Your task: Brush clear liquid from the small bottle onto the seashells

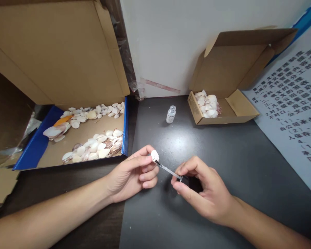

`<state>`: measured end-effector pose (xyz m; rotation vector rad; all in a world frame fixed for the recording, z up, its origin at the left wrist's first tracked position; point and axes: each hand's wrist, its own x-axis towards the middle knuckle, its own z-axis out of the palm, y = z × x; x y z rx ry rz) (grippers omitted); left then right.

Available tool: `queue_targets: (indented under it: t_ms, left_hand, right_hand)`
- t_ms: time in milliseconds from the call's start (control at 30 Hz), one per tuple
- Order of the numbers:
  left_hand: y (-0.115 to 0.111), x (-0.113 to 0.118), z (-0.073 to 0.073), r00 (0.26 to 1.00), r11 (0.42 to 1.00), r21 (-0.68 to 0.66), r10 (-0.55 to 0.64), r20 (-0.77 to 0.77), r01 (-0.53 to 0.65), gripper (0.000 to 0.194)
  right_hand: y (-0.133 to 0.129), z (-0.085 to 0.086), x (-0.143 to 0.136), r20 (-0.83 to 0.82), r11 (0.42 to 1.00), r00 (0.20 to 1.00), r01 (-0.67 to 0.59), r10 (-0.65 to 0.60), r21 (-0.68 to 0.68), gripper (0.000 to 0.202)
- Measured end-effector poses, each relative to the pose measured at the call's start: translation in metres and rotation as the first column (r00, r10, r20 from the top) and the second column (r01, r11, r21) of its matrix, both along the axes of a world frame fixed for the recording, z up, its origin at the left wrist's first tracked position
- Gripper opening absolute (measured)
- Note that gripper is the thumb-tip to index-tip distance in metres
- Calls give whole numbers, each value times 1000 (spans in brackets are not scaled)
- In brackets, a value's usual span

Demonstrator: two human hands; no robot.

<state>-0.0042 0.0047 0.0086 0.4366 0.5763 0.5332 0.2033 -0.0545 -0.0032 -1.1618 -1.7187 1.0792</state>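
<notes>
Between thumb and index finger, my left hand pinches a small white shell above the dark table. My right hand is closed on the dark cap of a thin brush applicator, whose dark tip points up and left and meets the lower edge of the shell. Behind the hands, a small clear bottle with a white label stands upright and uncapped. My right fingers partly hide the cap.
On the left, an open blue-edged box holds many shells in two groups. A smaller cardboard box with white shells stands at the back right. Beside it lies a printed sheet. A white panel rises behind.
</notes>
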Motion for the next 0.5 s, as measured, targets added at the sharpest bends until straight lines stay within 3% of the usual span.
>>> queue_targets:
  t_ms: [167,333,500]
  left_hand:
    - [0,0,0,1000,1000,20,-3,7,2,8]
    - [-1,-1,-1,1000,1000,16,-5,12,5,5]
    - [-1,-1,-1,1000,1000,31,-5,10,4,7]
  right_hand:
    - [1,-2,0,56,993,994,102,-98,-61,13]
    - [-2,-3,0,10,1000,1000,5,-5,15,13]
    - [-1,0,0,80,992,990,121,-118,-33,11]
